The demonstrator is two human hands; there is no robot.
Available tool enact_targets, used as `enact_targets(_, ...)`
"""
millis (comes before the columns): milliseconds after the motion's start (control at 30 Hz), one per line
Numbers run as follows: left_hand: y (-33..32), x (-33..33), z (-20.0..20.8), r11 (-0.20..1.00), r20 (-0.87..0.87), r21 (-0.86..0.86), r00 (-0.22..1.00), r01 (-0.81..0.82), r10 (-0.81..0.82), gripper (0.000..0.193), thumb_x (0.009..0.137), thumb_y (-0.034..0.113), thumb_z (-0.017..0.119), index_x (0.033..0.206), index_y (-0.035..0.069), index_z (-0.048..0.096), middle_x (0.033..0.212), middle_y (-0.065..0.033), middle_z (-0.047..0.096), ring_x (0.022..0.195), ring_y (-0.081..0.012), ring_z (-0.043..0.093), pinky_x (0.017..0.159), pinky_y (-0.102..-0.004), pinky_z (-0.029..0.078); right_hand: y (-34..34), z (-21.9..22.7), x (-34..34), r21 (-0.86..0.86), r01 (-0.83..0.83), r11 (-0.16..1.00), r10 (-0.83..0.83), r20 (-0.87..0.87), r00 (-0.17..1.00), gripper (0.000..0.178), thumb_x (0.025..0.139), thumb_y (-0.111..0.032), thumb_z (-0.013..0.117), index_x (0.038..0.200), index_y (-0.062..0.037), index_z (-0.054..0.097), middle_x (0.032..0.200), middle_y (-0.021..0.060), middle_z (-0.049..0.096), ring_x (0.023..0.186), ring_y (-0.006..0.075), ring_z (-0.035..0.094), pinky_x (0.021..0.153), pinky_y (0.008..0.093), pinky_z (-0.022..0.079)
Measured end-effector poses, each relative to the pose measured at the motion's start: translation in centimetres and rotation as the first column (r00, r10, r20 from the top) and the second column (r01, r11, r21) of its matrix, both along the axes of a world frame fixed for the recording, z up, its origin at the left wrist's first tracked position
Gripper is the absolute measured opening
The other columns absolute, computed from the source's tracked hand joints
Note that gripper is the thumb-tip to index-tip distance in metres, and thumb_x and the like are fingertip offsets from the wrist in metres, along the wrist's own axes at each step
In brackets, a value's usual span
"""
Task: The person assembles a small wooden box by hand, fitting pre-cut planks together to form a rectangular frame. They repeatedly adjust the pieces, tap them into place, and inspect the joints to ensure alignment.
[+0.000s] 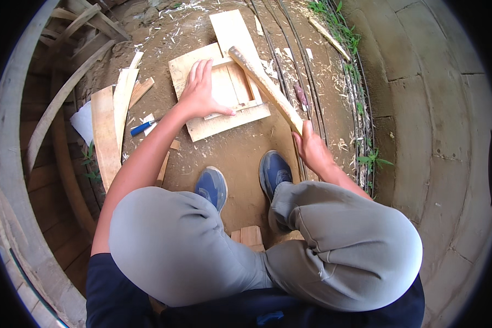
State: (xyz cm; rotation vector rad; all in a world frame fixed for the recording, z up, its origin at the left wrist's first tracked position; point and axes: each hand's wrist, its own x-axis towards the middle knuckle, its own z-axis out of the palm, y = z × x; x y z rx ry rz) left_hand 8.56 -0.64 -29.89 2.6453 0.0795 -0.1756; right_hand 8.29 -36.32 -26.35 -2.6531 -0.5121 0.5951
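A small wooden frame [232,83] with a lighter panel inside lies on pale boards on the ground ahead of me. My left hand [198,92] rests over its left side, fingers stretched forward and the thumb spread out along the near rail. In my right hand [312,146] is the near end of a thick wooden stick [268,87], fingers closed around it. The stick slants away to the left, and its far end passes above the frame's right side. Whether it touches the frame I cannot tell.
A blue-handled tool [143,127] and several loose boards [106,123] lie at the left. A dark reddish handle [300,95] rests by black cables [310,71]. Shavings litter the dirt. A wall [421,109] bounds the right; timber framing [16,142] bounds the left.
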Motion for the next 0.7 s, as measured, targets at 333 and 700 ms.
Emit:
enact_targets(333, 0.1, -0.4, 0.1, 1.000, -0.063, 0.022, 0.998, -0.001, 0.002, 0.162, 0.047, 0.072, 0.091, 0.161, -0.002, 0.003, 0.167, -0.0263, 0.007, 0.157, -0.0395, 0.000, 0.128, -0.0505, 0.015, -3.9, 0.4, -3.6, 0.533, 0.243, 0.810, -0.311, 0.041, 0.949, 0.033, 0.103, -0.015, 0.059, 0.128, -0.0015, 0.043, 0.078, 0.0204, 0.065, 0.068, 0.0314, 0.069, 0.061, 0.0434, 0.053)
enact_targets(700, 0.6, 0.2, -0.3, 0.999, -0.081, 0.035, 0.996, 0.030, -0.027, 0.166, 0.046, 0.070, 0.092, 0.160, -0.004, -0.004, 0.166, -0.0294, 0.004, 0.156, -0.0417, -0.004, 0.128, -0.0526, 0.013, -7.1, -1.2, -6.5, 0.256, 0.173, 0.951, -0.204, 0.101, 0.974, 0.032, 0.101, -0.019, 0.062, 0.124, -0.0036, 0.046, 0.090, 0.0338, 0.064, 0.078, 0.0561, 0.062, 0.066, 0.0587, 0.049)
